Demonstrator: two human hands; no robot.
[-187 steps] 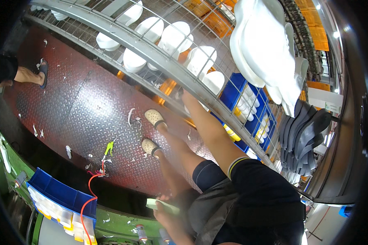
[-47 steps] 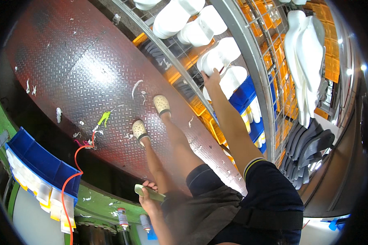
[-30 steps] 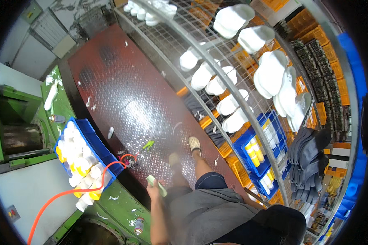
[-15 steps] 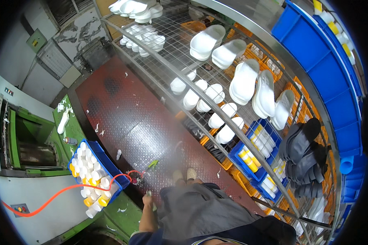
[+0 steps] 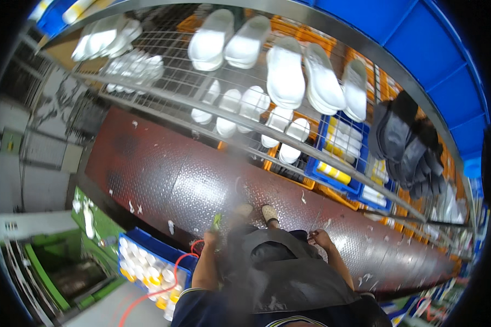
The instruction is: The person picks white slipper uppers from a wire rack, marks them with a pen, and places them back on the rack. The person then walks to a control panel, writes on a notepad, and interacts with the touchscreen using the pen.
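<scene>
My left hand (image 5: 209, 240) is low in front of me, left of the grey apron (image 5: 294, 283). Its fingers look closed, but blur hides what they hold. Just beyond them a bright green piece (image 5: 217, 220) shows; I cannot tell whether it is in the hand or on the floor behind. A red air hose (image 5: 177, 267) curves close by on the left. My right hand (image 5: 320, 238) hangs at the apron's right side with curled fingers; anything in them is too small to make out.
A wire rack (image 5: 174, 101) ahead bears white shoe soles (image 5: 285, 76) and dark grey ones (image 5: 401, 139). Under it stand blue and orange crates (image 5: 343, 180). A blue bin of white and yellow cups (image 5: 147, 267) sits left by a green machine (image 5: 43, 261). Scraps dot the red metal floor (image 5: 202, 174).
My view has turned rightward, so the rack lies more across it. My right hand has come into sight. The left hand is higher in the picture, closer to the green piece.
</scene>
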